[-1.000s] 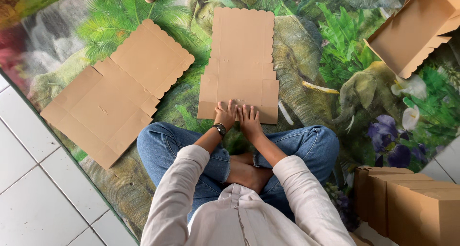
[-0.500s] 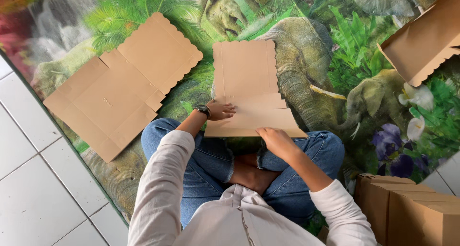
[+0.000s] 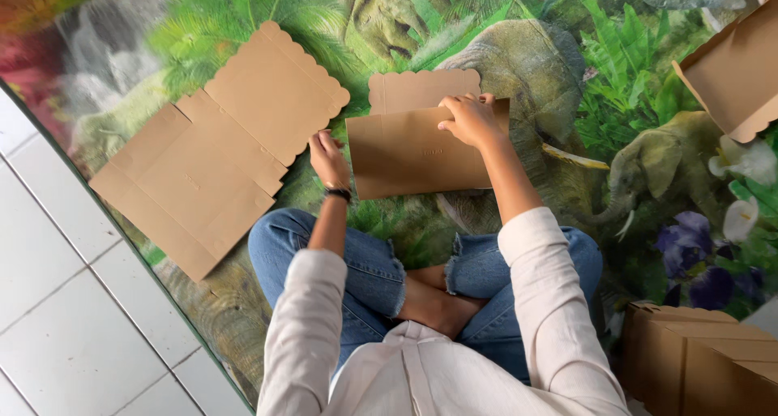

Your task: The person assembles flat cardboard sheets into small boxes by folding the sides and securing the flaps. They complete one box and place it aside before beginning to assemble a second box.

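A brown cardboard box blank (image 3: 409, 149) lies on the patterned mat in front of my crossed legs, its near half folded over toward its scalloped far flap (image 3: 421, 88). My right hand (image 3: 468, 118) presses down on the folded panel's top right edge. My left hand (image 3: 328, 157) holds the panel's left edge; a dark watch sits on that wrist. I wear jeans and a light long-sleeved shirt.
A second flat cardboard blank with a scalloped edge (image 3: 215, 153) lies to the left on the mat (image 3: 567, 51). An opened box (image 3: 733, 72) is at the upper right; folded boxes (image 3: 701, 367) stack at the lower right. White floor tiles (image 3: 57, 319) lie left.
The blank lay flat a second ago with both hands at its near edge. Its near half has since been lifted and folded over, and my hands have spread to its two sides.
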